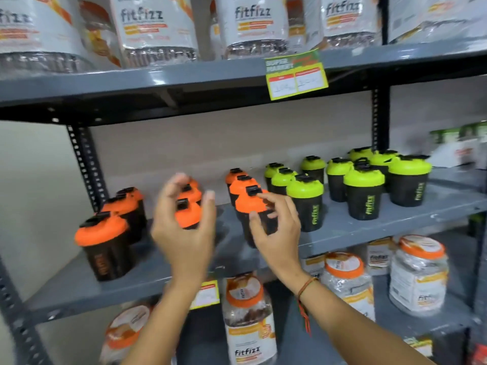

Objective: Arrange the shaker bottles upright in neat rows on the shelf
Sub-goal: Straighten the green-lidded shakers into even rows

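Black shaker bottles stand upright on the grey middle shelf (pixel 369 227). Orange-lidded ones form three rows at the left, green-lidded ones (pixel 305 198) stand in rows and a looser cluster (pixel 363 191) at the right. My right hand (pixel 279 233) grips the front orange-lidded shaker (pixel 247 204) of the third row, thumb on its body and fingers at the lid. My left hand (pixel 181 233) is blurred with fingers spread, just in front of the front shaker (pixel 188 214) of the second row, holding nothing. The leftmost row's front shaker (pixel 105 241) stands near the shelf edge.
Large Fitfizz jars (pixel 155 27) fill the shelf above, which carries a yellow-green price tag (pixel 296 75). More orange-lidded jars (pixel 247 320) stand on the shelf below. A perforated black upright (pixel 87 164) bounds the left side. Bare shelf lies in front of the green shakers.
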A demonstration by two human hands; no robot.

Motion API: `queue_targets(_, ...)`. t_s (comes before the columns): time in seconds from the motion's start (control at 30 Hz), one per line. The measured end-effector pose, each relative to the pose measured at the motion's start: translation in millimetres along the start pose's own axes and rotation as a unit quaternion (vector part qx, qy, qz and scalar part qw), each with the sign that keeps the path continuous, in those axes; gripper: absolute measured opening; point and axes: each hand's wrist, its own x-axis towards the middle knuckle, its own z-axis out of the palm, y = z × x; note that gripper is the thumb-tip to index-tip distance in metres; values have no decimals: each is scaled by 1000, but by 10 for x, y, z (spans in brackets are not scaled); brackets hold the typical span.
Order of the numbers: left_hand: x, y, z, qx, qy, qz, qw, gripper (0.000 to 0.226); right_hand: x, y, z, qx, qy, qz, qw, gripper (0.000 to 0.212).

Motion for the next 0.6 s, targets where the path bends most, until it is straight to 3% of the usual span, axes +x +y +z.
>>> queue_targets(0.1,-671,226,525,19,-180,29,983,38,256,243,-446,-43,65,1,997,38)
queue_targets(0.17,-1087,265,825,57,-317,-25,946,60,395,463,-767,-69,99,26,992,52)
queue_targets(0.23,-1329,182,1103,100,-390,-90,911,89,522,731,-1107,-90,113,65,987,67)
queue_targets(0.3,-1375,45,1362,120,-401,-148,896,107,643,1029,-1441,-119,110,103,981,82)
queue_targets(0.4,-1268,-139,1702,152,-353,-203,901,118,779,1446,-1801,-138,68,146,977,99)
queue_targets(0.53,-1166,-291,2022,176,-319,-302,881,120,979,1907,-2067,-139,-104,225,959,121)
queue_targets(0.6,-1154,-358,2065,179,-303,-335,874,111,1087,2106,-2136,-178,-187,233,938,122)
